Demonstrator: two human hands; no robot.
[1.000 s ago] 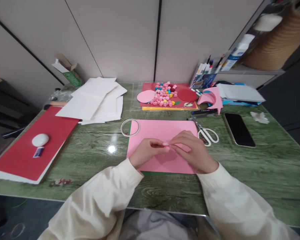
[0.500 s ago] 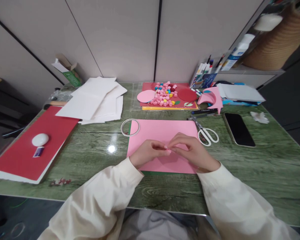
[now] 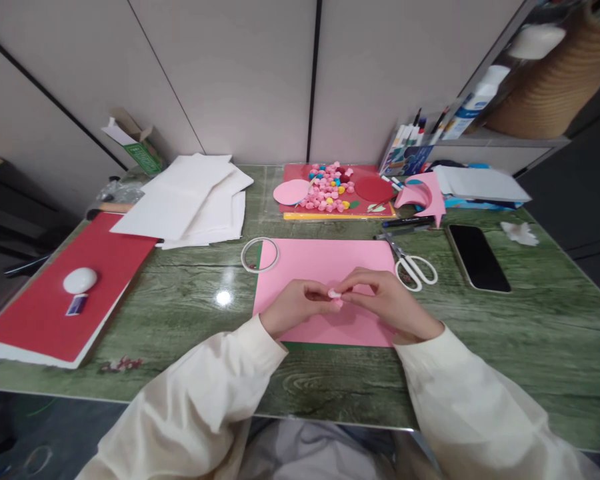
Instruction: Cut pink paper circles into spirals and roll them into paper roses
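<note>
Above the pink sheet (image 3: 325, 257), my left hand (image 3: 297, 305) pinches a small pink paper piece (image 3: 337, 303) between thumb and fingers. My right hand (image 3: 387, 301) is closed at the piece's other side, its fingertips on the pale upper part. A roll of white tape (image 3: 244, 257) overlaps the sheet's upper left corner. White-handled scissors (image 3: 415, 268) lie at its right edge. Behind the sheet, many-coloured small paper pieces (image 3: 326, 195) are heaped on a red sheet (image 3: 297, 171), between a pink disc (image 3: 291, 193) and a red disc (image 3: 374, 189).
White papers (image 3: 180, 197) and a red board (image 3: 45, 317) with a white round object (image 3: 80, 281) lie left. A phone (image 3: 479, 259), pens (image 3: 405, 222) and a cut pink scrap (image 3: 436, 200) are right. Beyond stand a green box (image 3: 145, 157) and a marker pack (image 3: 405, 157).
My right fingertips have shifted slightly on the small pink piece, and more of its pale top now shows. My left hand has hardly moved.
</note>
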